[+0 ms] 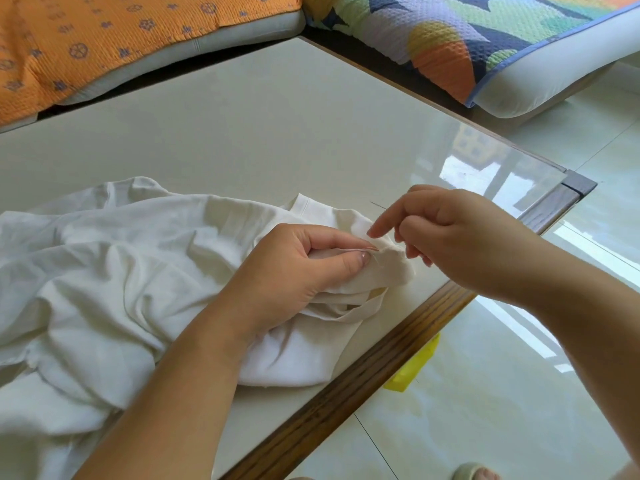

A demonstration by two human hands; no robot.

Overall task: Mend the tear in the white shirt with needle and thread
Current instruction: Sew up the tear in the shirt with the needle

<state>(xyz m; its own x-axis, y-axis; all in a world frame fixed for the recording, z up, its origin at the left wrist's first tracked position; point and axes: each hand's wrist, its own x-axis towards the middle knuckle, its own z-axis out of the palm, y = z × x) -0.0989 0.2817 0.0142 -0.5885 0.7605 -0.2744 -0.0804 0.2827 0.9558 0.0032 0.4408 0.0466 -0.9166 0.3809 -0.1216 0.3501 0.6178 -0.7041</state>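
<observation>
The white shirt (114, 271) lies crumpled on the left and front of the table. My left hand (304, 268) pinches a fold of it between thumb and fingers near the table's right edge. My right hand (457, 240) hovers just right of that fold with fingers curled and the index finger stretched onto the cloth. A thin needle (378, 206) sticks out up and left from behind that index finger. A short bit of thread (377, 262) shows at the fold by my left thumb. The tear itself is hidden.
The table (263, 133) has a pale glass top and a wooden rim (398, 355). Cushioned seats with an orange cover (86, 39) and a patterned cover (467, 36) flank the far sides. A yellow object (412, 372) lies on the tiled floor under the rim.
</observation>
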